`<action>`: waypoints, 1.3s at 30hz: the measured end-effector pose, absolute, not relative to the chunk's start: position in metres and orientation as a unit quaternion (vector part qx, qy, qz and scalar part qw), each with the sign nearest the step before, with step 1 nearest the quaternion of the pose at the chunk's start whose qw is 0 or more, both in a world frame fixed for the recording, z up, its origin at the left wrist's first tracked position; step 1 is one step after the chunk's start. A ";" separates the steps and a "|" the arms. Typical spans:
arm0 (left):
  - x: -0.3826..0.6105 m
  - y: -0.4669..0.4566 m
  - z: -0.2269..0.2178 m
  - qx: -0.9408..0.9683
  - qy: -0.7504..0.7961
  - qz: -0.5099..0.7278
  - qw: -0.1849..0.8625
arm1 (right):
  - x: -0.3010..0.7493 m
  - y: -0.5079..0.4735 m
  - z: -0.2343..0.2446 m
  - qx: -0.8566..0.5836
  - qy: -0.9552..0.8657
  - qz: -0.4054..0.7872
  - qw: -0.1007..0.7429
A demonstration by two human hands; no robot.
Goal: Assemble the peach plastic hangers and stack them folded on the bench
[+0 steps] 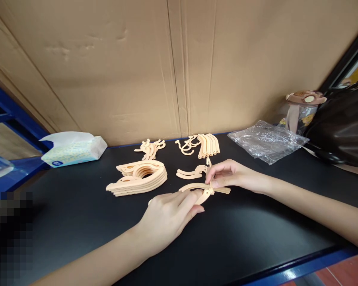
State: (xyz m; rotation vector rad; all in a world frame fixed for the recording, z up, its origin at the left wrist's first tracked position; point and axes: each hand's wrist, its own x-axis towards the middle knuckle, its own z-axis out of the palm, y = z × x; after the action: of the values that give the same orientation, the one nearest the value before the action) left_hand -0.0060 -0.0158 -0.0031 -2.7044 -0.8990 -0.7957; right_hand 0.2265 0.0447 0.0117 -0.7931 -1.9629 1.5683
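Note:
Between my hands is a beige plastic folding hanger (207, 195), low over the black table, with its arms meeting at a joint. My left hand (167, 214) lies over the left part of it, fingers closed on an arm. At the joint, my right hand (231, 174) pinches with thumb and fingertips; a small upright beige piece shows just above those fingers. Just behind the hanger lie loose curved arms (191, 174). To the left sits a stack of folded hangers (140, 182).
Farther back are a heap of small beige parts (149, 149), loose hooks (186, 147) and a row of hanger arms (209, 145). A tissue pack (74, 151) stands at left; a clear plastic bag (267, 141), a bottle (304, 111) and a dark bag (340, 127) are at right. Cardboard (122, 71) rises behind.

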 end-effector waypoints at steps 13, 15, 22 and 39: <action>-0.009 -0.014 -0.007 -0.916 -0.307 -0.247 0.075 | 0.228 0.042 0.017 -0.286 -0.798 0.473 0.240; -0.009 -0.014 -0.007 -0.917 -0.305 -0.248 0.071 | 0.229 0.041 0.018 -0.282 -0.803 0.468 0.240; -0.009 -0.014 -0.008 -0.916 -0.309 -0.246 0.072 | 0.229 0.040 0.019 -0.282 -0.800 0.472 0.241; -0.007 -0.017 -0.009 -0.914 -0.317 -0.224 0.114 | 0.225 0.038 0.017 -0.315 -0.822 0.413 0.233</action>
State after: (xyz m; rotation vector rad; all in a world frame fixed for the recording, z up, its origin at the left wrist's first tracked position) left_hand -0.0068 -0.0171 -0.0088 -2.6817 -0.9309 -0.6578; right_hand 0.2252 0.0382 0.0173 -0.8647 -2.2582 1.1355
